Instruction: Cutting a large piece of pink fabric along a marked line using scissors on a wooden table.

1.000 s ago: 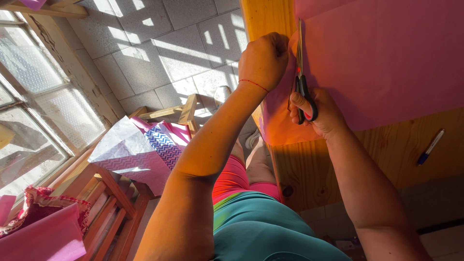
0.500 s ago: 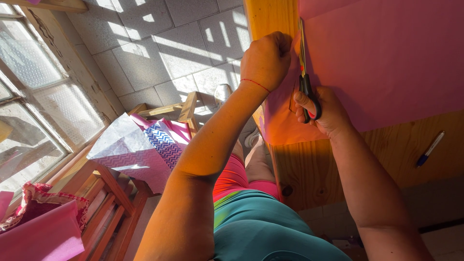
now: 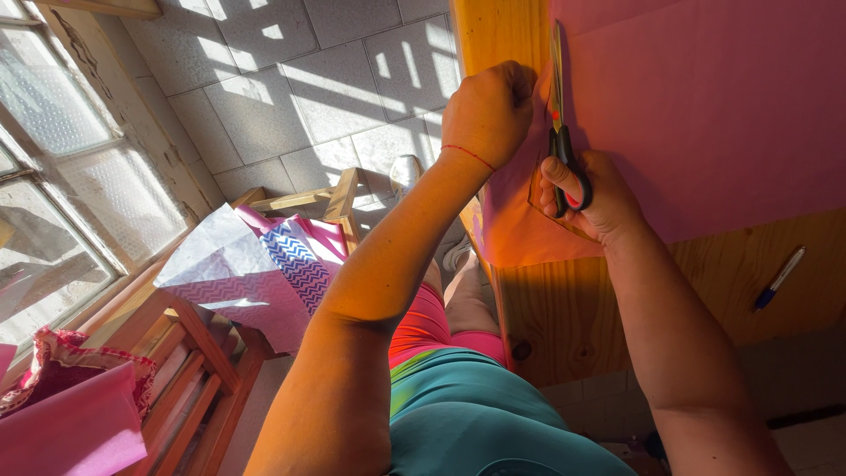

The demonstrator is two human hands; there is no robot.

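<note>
Far left, a window (image 3: pixel 53 176) lets hard sun across a grey block floor (image 3: pixel 291 97). Below it lies a pink sheet (image 3: pixel 70 432) next to red-edged cloth (image 3: pixel 53 353), and a wooden rack (image 3: pixel 203 353) carries patterned paper (image 3: pixel 256 273), white with blue zigzags.

Toward the middle, the left hand (image 3: pixel 489 110) is closed in a fist at the near edge of the pink paper (image 3: pixel 705 115), its fingers (image 3: pixel 520 79) curled tight and pinching that edge just beside the blade. The paper lies spread over the wooden table (image 3: pixel 573 308), with one margin hanging past the table's edge.

Just right of the fist, the scissors (image 3: pixel 560 132) stand with the blades pointing away from the person, along the cut line. The right hand (image 3: pixel 595 198) works them, thumb and fingers threaded through the black and red loops and closed around them; whether the blades are parted cannot be told.

The paper looks thin, light and limp: it would sag, crease and tear easily if pulled hard. It is best held at the edge close to the blades, kept taut and flat against the table.

Far right, a pen (image 3: pixel 780 278) lies on bare wood, well apart from the paper.
</note>
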